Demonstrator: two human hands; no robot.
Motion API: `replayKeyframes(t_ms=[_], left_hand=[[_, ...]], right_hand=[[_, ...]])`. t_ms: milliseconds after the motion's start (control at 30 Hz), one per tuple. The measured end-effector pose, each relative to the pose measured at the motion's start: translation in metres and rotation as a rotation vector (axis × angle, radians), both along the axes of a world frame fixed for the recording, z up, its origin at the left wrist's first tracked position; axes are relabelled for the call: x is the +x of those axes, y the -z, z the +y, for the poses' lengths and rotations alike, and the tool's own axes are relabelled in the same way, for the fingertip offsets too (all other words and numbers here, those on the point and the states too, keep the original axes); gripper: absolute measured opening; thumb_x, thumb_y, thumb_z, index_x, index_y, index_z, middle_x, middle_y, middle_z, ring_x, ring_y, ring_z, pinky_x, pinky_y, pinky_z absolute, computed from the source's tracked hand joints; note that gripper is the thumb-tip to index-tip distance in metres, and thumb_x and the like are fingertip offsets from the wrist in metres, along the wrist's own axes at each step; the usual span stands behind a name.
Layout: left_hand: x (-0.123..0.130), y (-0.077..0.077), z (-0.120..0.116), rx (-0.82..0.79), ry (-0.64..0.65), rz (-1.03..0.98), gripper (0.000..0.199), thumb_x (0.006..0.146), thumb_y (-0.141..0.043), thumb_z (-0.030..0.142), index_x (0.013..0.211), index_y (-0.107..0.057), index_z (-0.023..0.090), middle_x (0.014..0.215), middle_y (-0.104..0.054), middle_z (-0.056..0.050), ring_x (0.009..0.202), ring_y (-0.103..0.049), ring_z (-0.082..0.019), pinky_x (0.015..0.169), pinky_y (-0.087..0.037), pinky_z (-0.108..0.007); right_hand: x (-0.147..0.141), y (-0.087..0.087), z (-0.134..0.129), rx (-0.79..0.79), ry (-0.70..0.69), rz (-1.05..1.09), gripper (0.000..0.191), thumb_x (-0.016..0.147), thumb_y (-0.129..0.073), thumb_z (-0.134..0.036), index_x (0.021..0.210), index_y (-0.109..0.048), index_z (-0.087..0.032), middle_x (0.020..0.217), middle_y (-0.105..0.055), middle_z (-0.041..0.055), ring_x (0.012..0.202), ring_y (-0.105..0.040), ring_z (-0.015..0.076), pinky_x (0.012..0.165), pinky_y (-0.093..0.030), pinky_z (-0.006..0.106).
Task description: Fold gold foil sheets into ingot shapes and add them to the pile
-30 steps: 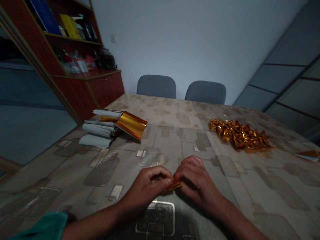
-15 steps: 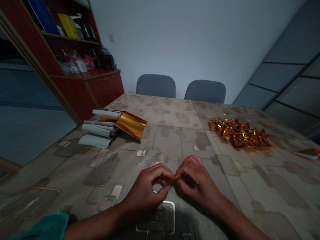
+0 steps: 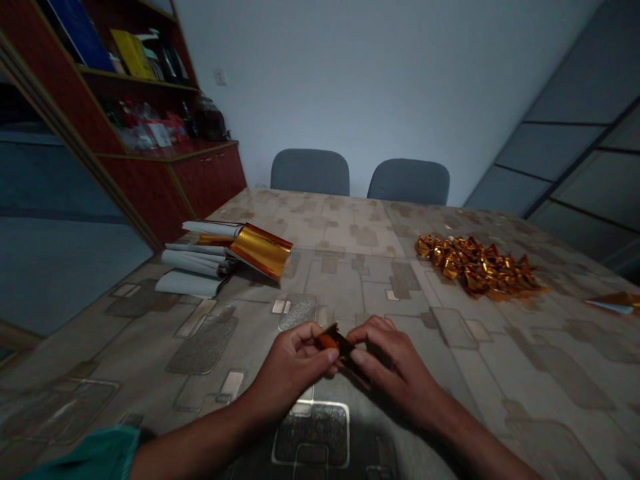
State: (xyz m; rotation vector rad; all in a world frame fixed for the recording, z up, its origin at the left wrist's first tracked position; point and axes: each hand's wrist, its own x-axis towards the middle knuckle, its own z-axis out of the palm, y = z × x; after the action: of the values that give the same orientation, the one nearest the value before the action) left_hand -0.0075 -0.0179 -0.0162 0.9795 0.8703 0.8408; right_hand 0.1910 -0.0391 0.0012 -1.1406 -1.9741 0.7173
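Between my two hands is a small piece of folded gold foil paper (image 3: 332, 339), tilted and partly spread, with a raised edge facing up. My left hand (image 3: 295, 357) pinches its left end between thumb and fingers. On the other end, my right hand (image 3: 387, 357) grips with thumb and fingers, covering part of the paper. Both hands are just above the patterned tablecloth (image 3: 210, 353). At the right, a cluster of folded gold foil ingots (image 3: 475, 267) sits on the table. To the left lies a stack of gold foil sheets (image 3: 263, 252) with pale backs, loosely curled.
Another gold foil piece (image 3: 617, 303) lies at the far right edge of view. Two grey chairs (image 3: 310, 172) stand behind the table's far side. A red-brown cabinet (image 3: 210, 180) with shelves of goods is at the back left.
The gold paper was a thin, narrow strip pinched between my fingertips; now it is turned and opened wider. My right fingers have unbent somewhat along it. The view has shifted slightly.
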Motion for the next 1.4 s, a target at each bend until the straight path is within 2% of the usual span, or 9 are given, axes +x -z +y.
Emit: replayKeyframes(t_ms=[67,167,333,400,567,833,967,1167,1400], left_hand=[[-0.001,0.001,0.002,-0.068,-0.014,-0.045,0.035,0.067,-0.090,0.036,0.081,-0.066,0.014,0.072,-0.071,-0.001,0.064,-0.064,-0.012,0.065,-0.049,-0.023],[-0.002,-0.001,0.003,-0.172,-0.024,-0.106,0.037,0.066,-0.092,0.034,0.087,-0.070,0.013,0.077,-0.073,-0.002,0.066,-0.065,-0.011,0.063,-0.049,-0.020],[-0.001,-0.005,0.002,-0.255,-0.042,-0.126,0.041,0.059,-0.095,0.034,0.084,-0.071,0.013,0.073,-0.071,-0.001,0.066,-0.064,-0.009,0.063,-0.050,-0.019],[0.000,-0.006,0.002,-0.268,-0.044,-0.125,0.042,0.057,-0.096,0.035,0.081,-0.070,0.013,0.070,-0.071,0.000,0.064,-0.063,-0.009,0.062,-0.050,-0.018],[0.001,-0.006,0.001,-0.264,-0.031,-0.097,0.042,0.056,-0.096,0.035,0.080,-0.068,0.014,0.069,-0.070,0.000,0.061,-0.062,-0.008,0.060,-0.048,-0.018],[0.000,-0.002,0.001,-0.173,-0.010,-0.001,0.037,0.060,-0.090,0.036,0.077,-0.066,0.013,0.070,-0.071,-0.001,0.058,-0.060,-0.008,0.058,-0.046,-0.020],[-0.001,0.001,0.002,-0.114,0.028,0.041,0.034,0.061,-0.088,0.035,0.074,-0.065,0.013,0.067,-0.071,-0.002,0.058,-0.059,-0.009,0.057,-0.045,-0.020],[-0.002,0.003,0.000,-0.080,0.022,0.034,0.030,0.065,-0.085,0.033,0.076,-0.066,0.013,0.067,-0.070,-0.001,0.058,-0.059,-0.010,0.058,-0.045,-0.021],[0.000,0.003,-0.002,-0.103,0.053,0.015,0.029,0.064,-0.087,0.032,0.074,-0.067,0.013,0.065,-0.070,-0.001,0.058,-0.060,-0.010,0.061,-0.044,-0.021]], right_hand=[[0.005,-0.002,0.001,-0.056,0.020,0.059,0.023,0.103,-0.045,-0.028,0.101,-0.067,-0.023,0.088,-0.067,0.0038,0.085,-0.062,0.0214,0.077,-0.045,0.037],[0.010,-0.001,0.003,-0.044,0.044,0.111,0.018,0.101,-0.050,-0.022,0.115,-0.061,-0.024,0.097,-0.069,0.0042,0.088,-0.064,0.0200,0.079,-0.048,0.034],[0.010,0.003,0.004,0.092,-0.209,0.069,0.030,0.100,-0.055,-0.015,0.127,-0.057,-0.028,0.113,-0.065,0.0055,0.102,-0.062,0.0188,0.088,-0.049,0.033],[0.009,0.003,0.004,0.073,-0.271,0.028,0.025,0.102,-0.056,-0.018,0.124,-0.061,-0.028,0.111,-0.064,0.0052,0.102,-0.061,0.0178,0.087,-0.050,0.030],[0.009,0.005,0.006,0.075,-0.261,-0.015,0.014,0.102,-0.058,-0.027,0.110,-0.070,-0.026,0.100,-0.063,0.0032,0.092,-0.061,0.0159,0.077,-0.050,0.026],[0.012,0.003,0.008,0.153,-0.304,-0.041,0.021,0.104,-0.056,-0.033,0.115,-0.072,-0.026,0.095,-0.072,0.0041,0.089,-0.064,0.0172,0.079,-0.048,0.030],[0.012,0.003,0.010,0.181,-0.343,0.005,0.021,0.104,-0.056,-0.035,0.105,-0.074,-0.023,0.088,-0.075,0.0029,0.081,-0.065,0.0156,0.079,-0.048,0.031],[0.013,0.006,0.010,0.084,-0.318,0.004,0.015,0.098,-0.066,-0.030,0.109,-0.074,-0.024,0.091,-0.076,0.0030,0.084,-0.066,0.0156,0.075,-0.049,0.028],[0.009,0.008,0.009,0.008,-0.311,0.111,0.022,0.099,-0.064,-0.040,0.093,-0.076,-0.023,0.083,-0.075,0.0028,0.082,-0.067,0.0159,0.074,-0.048,0.029]])
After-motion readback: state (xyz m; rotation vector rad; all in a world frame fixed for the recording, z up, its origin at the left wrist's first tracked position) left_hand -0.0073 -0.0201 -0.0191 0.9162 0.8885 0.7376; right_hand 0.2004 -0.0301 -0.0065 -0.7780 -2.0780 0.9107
